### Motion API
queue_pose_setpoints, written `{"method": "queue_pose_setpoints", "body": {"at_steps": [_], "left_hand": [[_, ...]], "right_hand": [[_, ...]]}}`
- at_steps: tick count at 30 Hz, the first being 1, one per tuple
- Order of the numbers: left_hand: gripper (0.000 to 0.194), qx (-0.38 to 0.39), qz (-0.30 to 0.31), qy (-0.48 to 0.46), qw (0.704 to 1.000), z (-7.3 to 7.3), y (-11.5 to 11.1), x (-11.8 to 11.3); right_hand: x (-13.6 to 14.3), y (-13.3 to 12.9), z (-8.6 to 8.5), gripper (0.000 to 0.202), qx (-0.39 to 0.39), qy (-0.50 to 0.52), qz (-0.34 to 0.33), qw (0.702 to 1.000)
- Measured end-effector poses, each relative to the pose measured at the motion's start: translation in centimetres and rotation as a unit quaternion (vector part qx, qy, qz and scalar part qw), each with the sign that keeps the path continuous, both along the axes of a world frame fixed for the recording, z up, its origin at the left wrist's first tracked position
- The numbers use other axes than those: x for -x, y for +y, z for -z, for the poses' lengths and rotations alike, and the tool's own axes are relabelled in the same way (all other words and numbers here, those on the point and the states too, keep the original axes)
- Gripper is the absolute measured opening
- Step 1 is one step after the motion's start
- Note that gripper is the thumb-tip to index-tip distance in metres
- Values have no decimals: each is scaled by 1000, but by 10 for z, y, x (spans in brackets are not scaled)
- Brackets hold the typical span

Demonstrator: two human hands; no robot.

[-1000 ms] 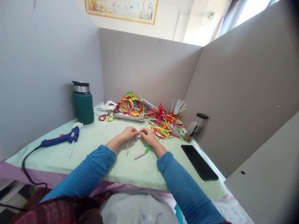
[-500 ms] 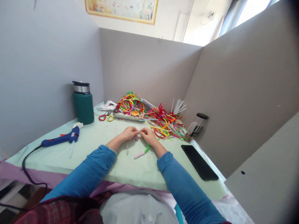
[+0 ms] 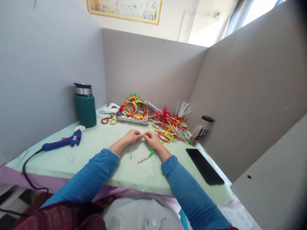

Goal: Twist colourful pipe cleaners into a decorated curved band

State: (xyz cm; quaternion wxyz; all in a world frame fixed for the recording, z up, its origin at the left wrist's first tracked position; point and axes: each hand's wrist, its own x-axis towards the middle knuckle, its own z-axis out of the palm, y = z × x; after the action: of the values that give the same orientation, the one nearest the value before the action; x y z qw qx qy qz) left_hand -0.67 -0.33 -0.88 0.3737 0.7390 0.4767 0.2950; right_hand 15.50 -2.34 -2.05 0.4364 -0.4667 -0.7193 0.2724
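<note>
My left hand (image 3: 133, 136) and my right hand (image 3: 151, 139) meet fingertip to fingertip over the middle of the table. Both are closed in a pinch, and whatever small pale thing sits between the fingers is too small to make out. Something lilac shows faintly under the left fingers. A thin greyish strand (image 3: 130, 152) hangs or lies just below my left hand. Beneath my right hand, a pink fuzzy stem piece (image 3: 143, 159) lies on the table, joined end to end with a green fuzzy piece (image 3: 151, 152).
A metal tray (image 3: 131, 120) of colourful pipe cleaners stands at the back, beside a loose pipe cleaner heap (image 3: 168, 123). Leftward are scissors (image 3: 113, 121), a green bottle (image 3: 85, 108) and a blue glue gun (image 3: 62, 142). At right are a black phone (image 3: 205, 166) and a clear jar (image 3: 202, 129).
Both hands stay in almost the same place, still pinched together. The lilac bit under the left fingers looks slightly shifted; otherwise the table is unchanged.
</note>
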Motion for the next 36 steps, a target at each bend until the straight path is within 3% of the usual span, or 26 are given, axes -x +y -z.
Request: {"method": "queue_pose_setpoints", "body": {"at_steps": [12, 22, 31, 36], "left_hand": [[38, 20, -9, -6, 1000, -3, -1, -2], [37, 16, 12, 0, 1000, 2, 3, 0], [24, 41, 21, -8, 999, 0, 3, -2], [26, 32, 23, -10, 999, 4, 4, 0]], "right_hand": [[0, -3, -4, 12, 0, -5, -4, 1000], [0, -2, -3, 12, 0, -4, -4, 1000], [-1, -1, -2, 12, 5, 1, 8, 1000], [0, -2, -4, 11, 2, 3, 10, 1000]]}}
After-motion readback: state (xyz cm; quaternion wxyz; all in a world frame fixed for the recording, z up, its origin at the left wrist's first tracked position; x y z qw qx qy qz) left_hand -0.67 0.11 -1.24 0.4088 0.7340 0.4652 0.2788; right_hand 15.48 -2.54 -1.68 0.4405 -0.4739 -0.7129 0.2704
